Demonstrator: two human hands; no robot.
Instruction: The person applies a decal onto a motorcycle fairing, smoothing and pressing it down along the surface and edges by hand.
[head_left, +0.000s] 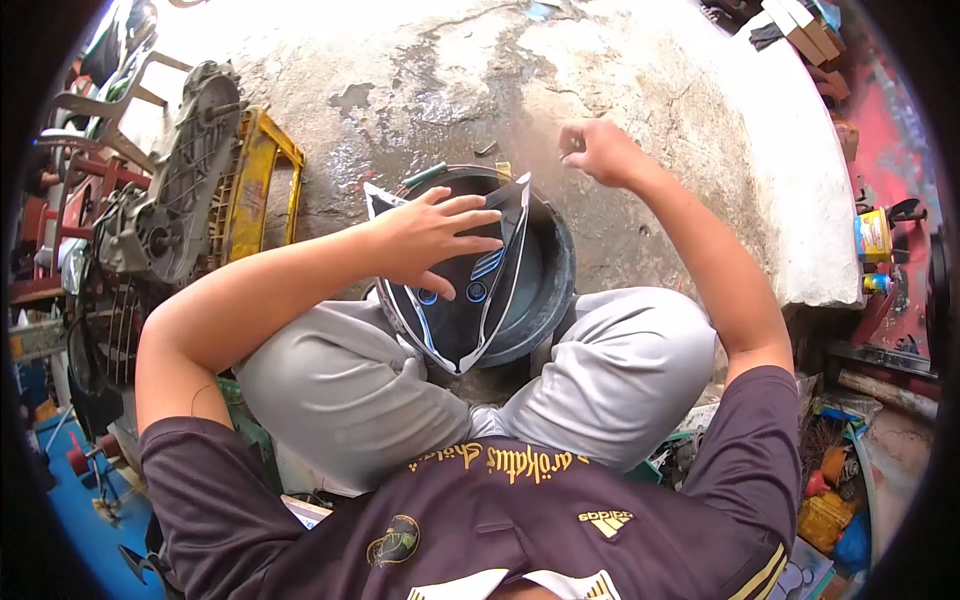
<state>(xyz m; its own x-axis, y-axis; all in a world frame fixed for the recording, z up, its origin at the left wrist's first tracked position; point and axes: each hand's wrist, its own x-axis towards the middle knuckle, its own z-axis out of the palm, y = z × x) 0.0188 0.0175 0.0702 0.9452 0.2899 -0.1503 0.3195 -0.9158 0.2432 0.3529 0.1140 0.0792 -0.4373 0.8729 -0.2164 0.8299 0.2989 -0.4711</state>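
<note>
My left hand (440,238) is spread with its fingers apart over a black panel with white edges and blue markings (480,290). The panel lies across a dark round tub (553,265) between my knees. My right hand (598,152) is raised over the wet concrete, to the upper right of the tub. Its fingers are curled, and whether they hold anything is too small to tell. A green-handled tool (426,175) rests at the tub's far rim.
Greasy metal engine casing (190,180) and a yellow crate (262,185) stand at the left. A concrete ledge (800,200) runs along the right, with cans (873,236) beyond it. Tools and parts lie at the lower right.
</note>
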